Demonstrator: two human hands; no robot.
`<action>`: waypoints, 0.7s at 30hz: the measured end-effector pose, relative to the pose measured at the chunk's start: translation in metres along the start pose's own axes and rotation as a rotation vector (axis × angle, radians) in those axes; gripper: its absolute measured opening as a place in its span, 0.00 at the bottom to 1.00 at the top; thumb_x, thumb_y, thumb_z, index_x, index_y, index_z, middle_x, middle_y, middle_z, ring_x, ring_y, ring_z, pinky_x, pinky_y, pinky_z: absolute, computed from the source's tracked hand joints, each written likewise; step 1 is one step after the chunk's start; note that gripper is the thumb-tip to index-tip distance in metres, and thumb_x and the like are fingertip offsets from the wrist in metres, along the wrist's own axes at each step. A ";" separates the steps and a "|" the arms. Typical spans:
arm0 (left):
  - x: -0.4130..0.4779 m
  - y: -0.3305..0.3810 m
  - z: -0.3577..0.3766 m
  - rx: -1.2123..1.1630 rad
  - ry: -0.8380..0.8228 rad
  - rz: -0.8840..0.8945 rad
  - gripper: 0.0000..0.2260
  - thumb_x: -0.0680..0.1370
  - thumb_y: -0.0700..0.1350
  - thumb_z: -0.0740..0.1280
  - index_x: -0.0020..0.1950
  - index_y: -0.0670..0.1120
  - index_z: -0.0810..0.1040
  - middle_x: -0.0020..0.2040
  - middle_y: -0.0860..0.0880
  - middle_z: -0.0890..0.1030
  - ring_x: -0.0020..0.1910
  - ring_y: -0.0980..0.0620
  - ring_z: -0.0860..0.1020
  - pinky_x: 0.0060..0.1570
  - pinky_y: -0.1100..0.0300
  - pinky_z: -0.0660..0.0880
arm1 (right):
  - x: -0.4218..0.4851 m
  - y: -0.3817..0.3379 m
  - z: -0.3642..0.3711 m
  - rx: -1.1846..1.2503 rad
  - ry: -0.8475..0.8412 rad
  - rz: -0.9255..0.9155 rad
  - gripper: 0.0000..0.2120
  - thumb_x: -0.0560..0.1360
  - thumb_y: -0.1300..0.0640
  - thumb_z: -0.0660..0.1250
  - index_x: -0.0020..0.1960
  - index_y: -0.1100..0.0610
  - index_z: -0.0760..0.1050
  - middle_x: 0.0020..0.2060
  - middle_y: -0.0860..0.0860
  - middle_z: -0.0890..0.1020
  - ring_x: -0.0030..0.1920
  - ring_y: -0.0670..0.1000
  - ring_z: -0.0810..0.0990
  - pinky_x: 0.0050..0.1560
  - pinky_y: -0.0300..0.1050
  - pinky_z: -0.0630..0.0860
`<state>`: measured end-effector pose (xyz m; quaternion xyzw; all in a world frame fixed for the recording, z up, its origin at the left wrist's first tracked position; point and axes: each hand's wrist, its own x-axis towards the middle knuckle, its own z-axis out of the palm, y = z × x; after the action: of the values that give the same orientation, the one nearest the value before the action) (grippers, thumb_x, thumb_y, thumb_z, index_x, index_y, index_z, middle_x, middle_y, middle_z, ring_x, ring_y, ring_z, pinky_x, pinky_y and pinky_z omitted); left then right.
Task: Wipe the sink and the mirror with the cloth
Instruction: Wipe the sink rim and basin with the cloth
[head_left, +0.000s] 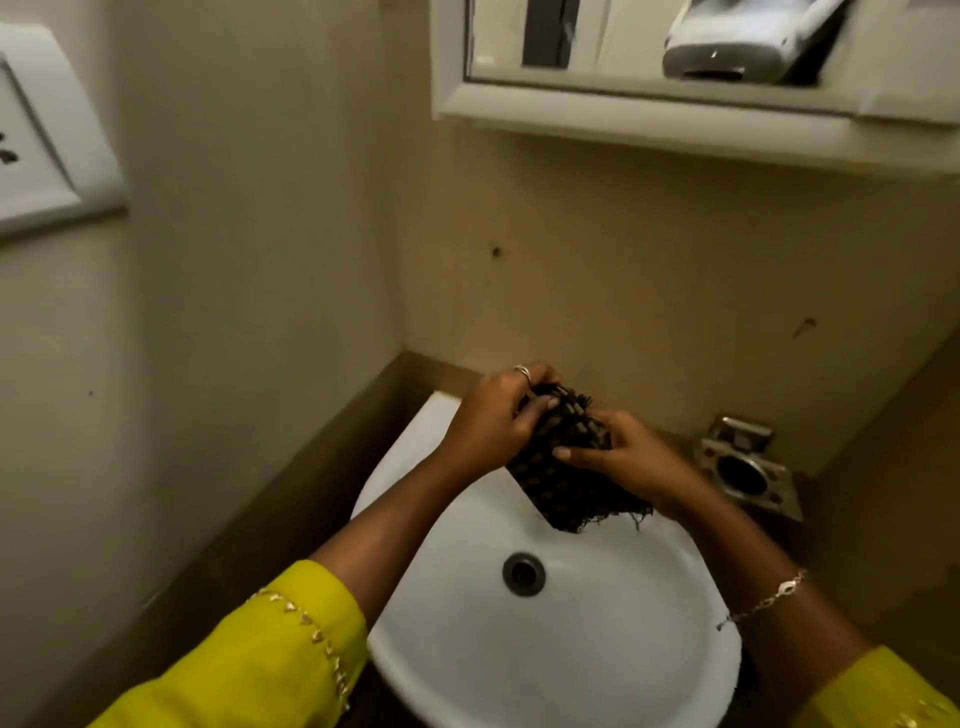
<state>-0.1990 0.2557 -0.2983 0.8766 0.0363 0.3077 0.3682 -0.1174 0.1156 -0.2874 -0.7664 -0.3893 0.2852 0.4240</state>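
A dark checked cloth (563, 480) with frayed edges hangs above the back of the white sink (467, 649). My left hand (491, 421) grips its upper part, and my right hand (628, 460) holds its right side, thumb pressed across the fabric. The cloth's lower end dangles over the basin, above the drain (523, 573). The mirror (649, 36), in a white frame, is mounted on the wall above, at the top right of the view. Any tap is hidden behind my hands.
A steel holder (745, 470) with a round hole is fixed at the wall to the right of the sink. A white switch plate (41, 140) sits on the left wall. Walls close in on the left and behind the sink.
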 end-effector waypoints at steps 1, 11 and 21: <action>-0.005 -0.007 0.001 0.013 0.001 -0.005 0.10 0.73 0.43 0.60 0.47 0.40 0.77 0.42 0.44 0.82 0.42 0.46 0.79 0.39 0.57 0.74 | 0.003 0.005 0.007 0.021 0.004 0.018 0.07 0.74 0.63 0.65 0.47 0.52 0.76 0.43 0.52 0.82 0.46 0.51 0.82 0.50 0.47 0.79; -0.092 -0.137 0.014 0.523 -0.035 -0.233 0.23 0.76 0.52 0.60 0.63 0.37 0.71 0.61 0.36 0.75 0.64 0.38 0.69 0.64 0.52 0.65 | 0.044 0.067 0.086 0.140 0.001 0.379 0.08 0.76 0.62 0.64 0.54 0.61 0.75 0.49 0.59 0.81 0.50 0.59 0.80 0.55 0.55 0.76; -0.139 -0.202 0.016 0.785 -0.415 -0.496 0.33 0.79 0.54 0.56 0.74 0.38 0.42 0.76 0.40 0.44 0.74 0.45 0.42 0.71 0.53 0.39 | 0.090 0.067 0.099 0.009 0.090 0.365 0.11 0.78 0.62 0.60 0.60 0.61 0.73 0.47 0.55 0.78 0.50 0.56 0.77 0.55 0.54 0.75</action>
<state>-0.2692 0.3522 -0.5135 0.9566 0.2823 -0.0066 0.0723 -0.1218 0.2111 -0.4031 -0.8342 -0.2234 0.3247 0.3856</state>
